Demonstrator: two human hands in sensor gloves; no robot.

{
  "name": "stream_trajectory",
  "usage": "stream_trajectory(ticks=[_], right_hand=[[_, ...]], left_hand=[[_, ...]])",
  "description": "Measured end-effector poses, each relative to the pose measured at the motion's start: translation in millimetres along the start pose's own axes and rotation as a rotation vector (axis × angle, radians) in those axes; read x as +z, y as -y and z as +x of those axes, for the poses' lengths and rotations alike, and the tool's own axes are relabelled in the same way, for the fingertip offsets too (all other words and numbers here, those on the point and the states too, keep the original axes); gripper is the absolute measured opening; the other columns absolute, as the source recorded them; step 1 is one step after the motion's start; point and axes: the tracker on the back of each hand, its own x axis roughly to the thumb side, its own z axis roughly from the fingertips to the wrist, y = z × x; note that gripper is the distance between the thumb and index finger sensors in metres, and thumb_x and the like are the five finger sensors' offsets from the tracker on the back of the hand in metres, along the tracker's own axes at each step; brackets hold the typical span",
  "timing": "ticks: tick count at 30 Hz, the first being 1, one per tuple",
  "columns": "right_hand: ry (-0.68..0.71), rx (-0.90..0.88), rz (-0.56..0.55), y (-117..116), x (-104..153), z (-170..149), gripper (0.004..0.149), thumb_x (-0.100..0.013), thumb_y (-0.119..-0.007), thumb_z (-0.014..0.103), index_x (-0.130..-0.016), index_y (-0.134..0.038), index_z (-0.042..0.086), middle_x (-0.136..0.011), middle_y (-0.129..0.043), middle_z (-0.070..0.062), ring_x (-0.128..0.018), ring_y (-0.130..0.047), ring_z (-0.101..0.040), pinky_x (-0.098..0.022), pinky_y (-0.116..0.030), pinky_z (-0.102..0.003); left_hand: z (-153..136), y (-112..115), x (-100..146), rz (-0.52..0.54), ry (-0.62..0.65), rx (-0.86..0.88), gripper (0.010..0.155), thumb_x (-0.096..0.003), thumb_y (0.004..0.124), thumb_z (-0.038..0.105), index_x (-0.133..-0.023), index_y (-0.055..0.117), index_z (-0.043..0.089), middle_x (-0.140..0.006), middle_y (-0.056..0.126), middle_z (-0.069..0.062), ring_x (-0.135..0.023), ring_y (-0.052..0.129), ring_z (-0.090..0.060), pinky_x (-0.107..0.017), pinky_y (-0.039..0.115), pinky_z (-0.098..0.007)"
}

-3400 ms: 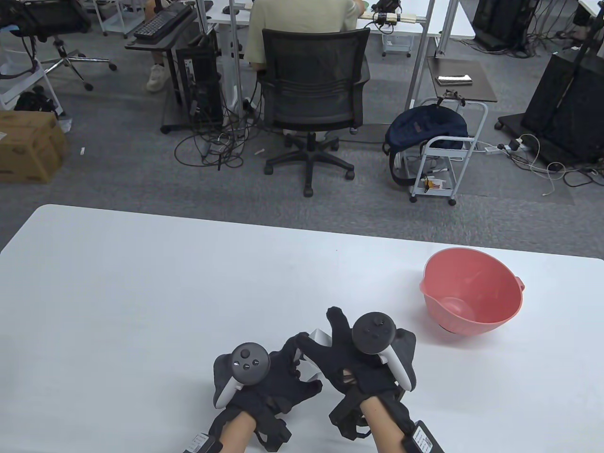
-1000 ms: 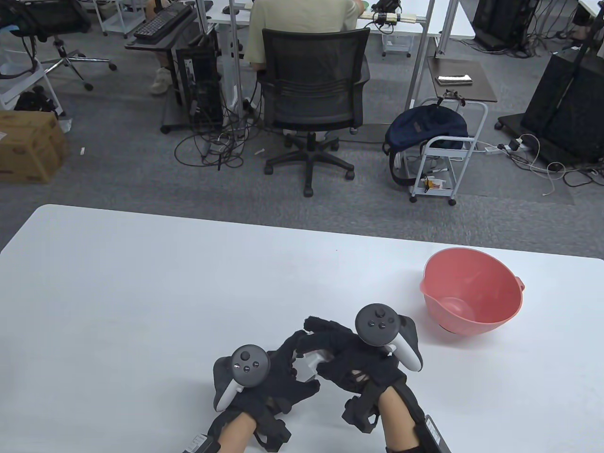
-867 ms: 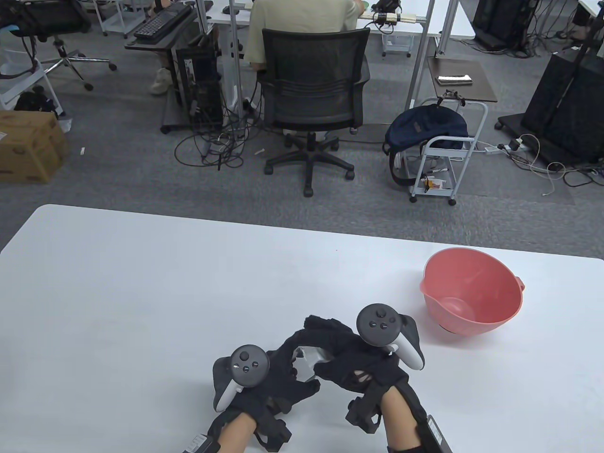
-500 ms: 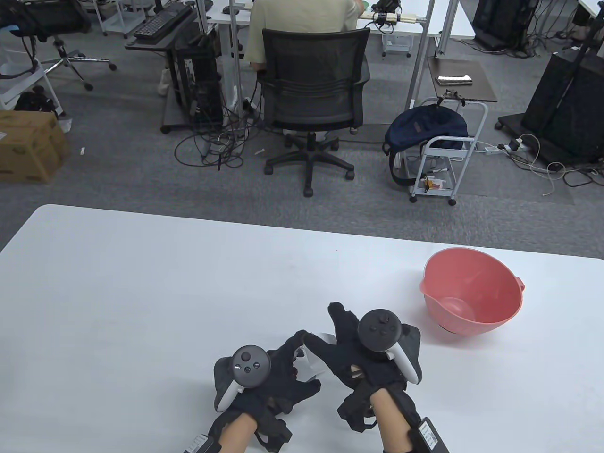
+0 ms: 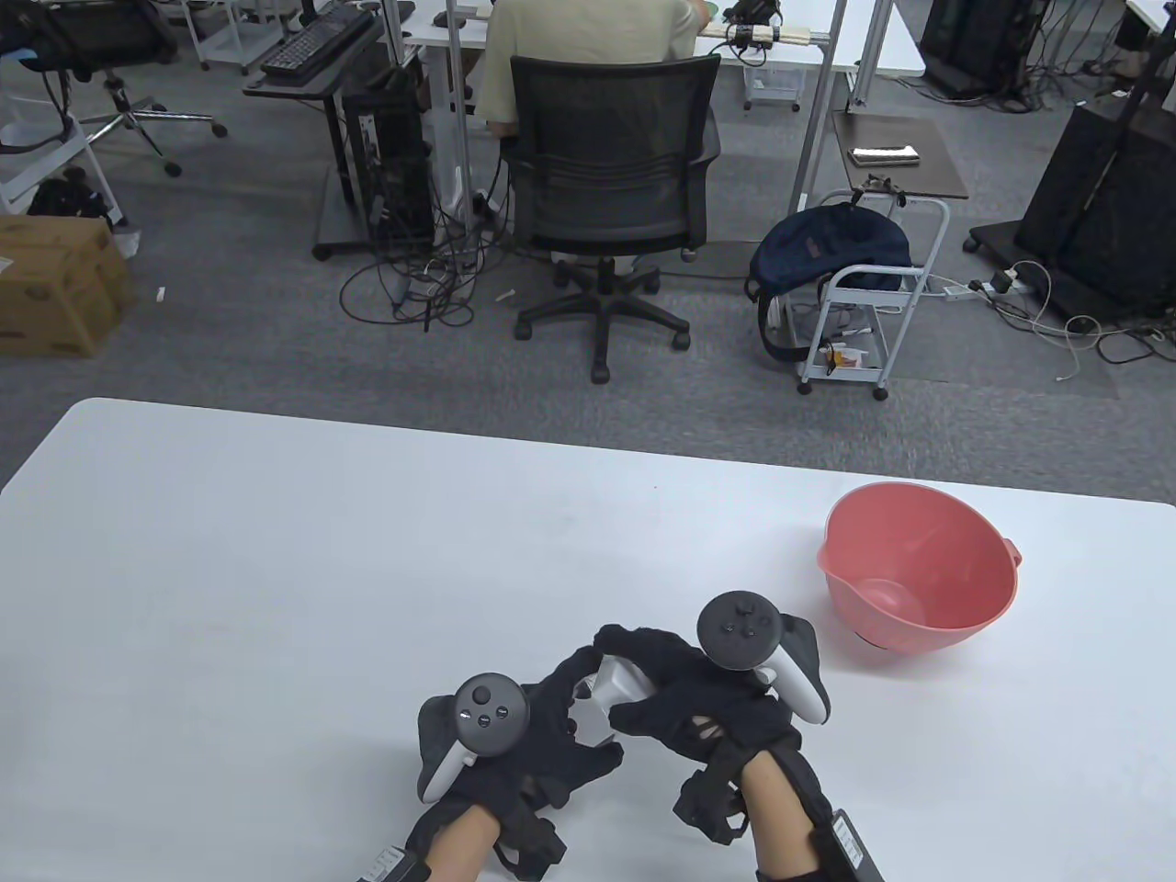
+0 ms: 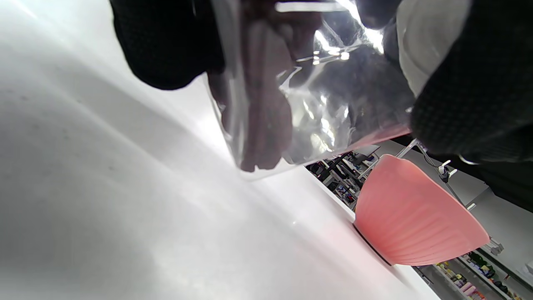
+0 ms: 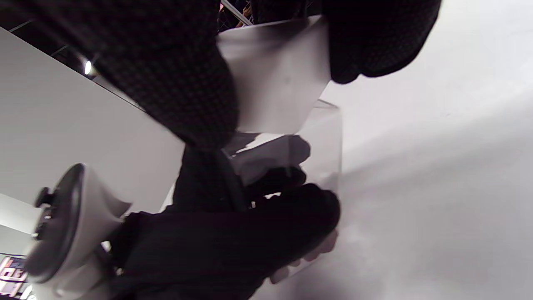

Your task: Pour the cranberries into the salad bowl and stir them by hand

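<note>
A clear plastic cranberry container [image 5: 608,691] with a white top stands on the white table between both hands. My left hand [image 5: 556,712] grips its body from the left. My right hand [image 5: 666,684] curls its fingers over the white top [image 7: 279,79]. In the left wrist view dark red cranberries [image 6: 262,125] show through the clear wall [image 6: 329,108]. In the right wrist view my left hand [image 7: 233,246] wraps the container's lower part [image 7: 322,141]. The pink salad bowl [image 5: 955,570] stands to the right, apart from both hands, and looks bare inside; its ribbed outside [image 6: 408,221] appears in the left wrist view.
The white table [image 5: 276,570] stretches wide to the left and far side. Beyond its far edge are an office chair [image 5: 611,175] with a seated person, a small white cart [image 5: 868,285] and floor cables.
Half a second ago my right hand's fingers were lifted and spread above the container; now they are curled down over its white top. The left hand and the bowl have stayed put.
</note>
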Motion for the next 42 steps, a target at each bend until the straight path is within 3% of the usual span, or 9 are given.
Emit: stream_trajectory(ticks=[6, 12, 18, 22, 23, 27, 33, 38, 42], right_hand=[[0.076, 0.008, 0.010, 0, -1, 3, 0.061, -0.043, -0.100, 0.017, -0.090, -0.078, 0.048, -0.119, -0.055, 0.008, -0.104, -0.061, -0.050, -0.070, -0.067, -0.059], [0.095, 0.020, 0.018, -1, -3, 3, 0.061, -0.043, -0.096, 0.013, -0.090, -0.078, 0.048, -0.120, -0.051, 0.014, -0.109, -0.054, -0.046, -0.073, -0.062, -0.061], [0.093, -0.167, 0.014, 2, 1, 0, 0.091, -0.038, -0.101, 0.058, -0.110, -0.048, 0.041, -0.123, -0.018, -0.008, -0.100, -0.040, -0.067, -0.069, -0.060, -0.068], [0.016, -0.132, -0.040, 6, 5, -7, 0.101, -0.039, -0.079, 0.082, -0.113, -0.030, 0.033, -0.119, -0.011, -0.018, -0.095, -0.045, -0.069, -0.066, -0.068, -0.064], [-0.010, -0.108, -0.047, 7, 5, -11, 0.100, -0.040, -0.068, 0.088, -0.113, -0.024, 0.034, -0.119, -0.010, -0.019, -0.094, -0.049, -0.068, -0.063, -0.073, -0.060], [-0.132, -0.117, -0.060, 9, 7, -19, 0.104, -0.036, -0.063, 0.093, -0.112, -0.022, 0.034, -0.119, -0.020, -0.022, -0.083, -0.083, -0.056, -0.050, -0.090, -0.044], [-0.271, 0.028, 0.009, 5, 5, -22, 0.108, -0.034, -0.060, 0.096, -0.113, -0.028, 0.030, -0.118, -0.044, -0.024, -0.064, -0.103, -0.036, -0.035, -0.095, -0.029], [-0.284, 0.063, 0.026, 0, 1, -19, 0.094, -0.043, -0.076, 0.082, -0.111, -0.045, 0.026, -0.106, -0.074, -0.013, -0.052, -0.106, -0.022, -0.029, -0.092, -0.025], [-0.202, 0.044, 0.083, -1, -1, -14, 0.087, -0.046, -0.088, 0.065, -0.111, -0.042, 0.032, -0.111, -0.065, -0.011, -0.069, -0.098, -0.034, -0.043, -0.089, -0.036]], left_hand=[[-2, 1, -2, -0.010, -0.003, 0.034, 0.100, -0.0356, 0.105, 0.069, -0.106, 0.035, 0.062, -0.116, 0.074, 0.006, -0.100, 0.081, -0.028, -0.061, 0.082, -0.048], [-5, 1, -4, -0.019, -0.021, 0.063, 0.100, -0.0356, 0.105, 0.069, -0.106, 0.035, 0.062, -0.116, 0.075, 0.006, -0.099, 0.081, -0.028, -0.061, 0.082, -0.048], [-5, -1, -3, 0.000, -0.017, 0.049, 0.100, -0.0355, 0.105, 0.069, -0.106, 0.035, 0.062, -0.116, 0.074, 0.006, -0.100, 0.081, -0.028, -0.061, 0.082, -0.048], [-3, 2, -4, -0.014, -0.012, 0.038, 0.100, -0.0355, 0.105, 0.069, -0.106, 0.035, 0.062, -0.116, 0.074, 0.006, -0.100, 0.081, -0.028, -0.061, 0.082, -0.048], [-2, 4, -4, -0.020, -0.008, 0.029, 0.100, -0.0356, 0.105, 0.069, -0.106, 0.035, 0.062, -0.116, 0.075, 0.006, -0.099, 0.081, -0.028, -0.061, 0.082, -0.048], [2, 7, -5, -0.030, 0.005, -0.004, 0.100, -0.0355, 0.105, 0.069, -0.106, 0.035, 0.062, -0.116, 0.075, 0.006, -0.100, 0.081, -0.028, -0.062, 0.082, -0.048], [6, 8, -4, -0.033, 0.022, -0.044, 0.100, -0.0355, 0.106, 0.069, -0.106, 0.035, 0.063, -0.116, 0.075, 0.006, -0.100, 0.081, -0.028, -0.062, 0.082, -0.049], [7, 9, -3, -0.038, 0.028, -0.058, 0.100, -0.0351, 0.106, 0.069, -0.106, 0.035, 0.063, -0.116, 0.075, 0.006, -0.100, 0.081, -0.028, -0.062, 0.082, -0.048], [5, 8, -3, -0.044, 0.024, -0.062, 0.100, -0.0351, 0.106, 0.069, -0.106, 0.035, 0.063, -0.116, 0.075, 0.006, -0.100, 0.081, -0.028, -0.062, 0.082, -0.048]])
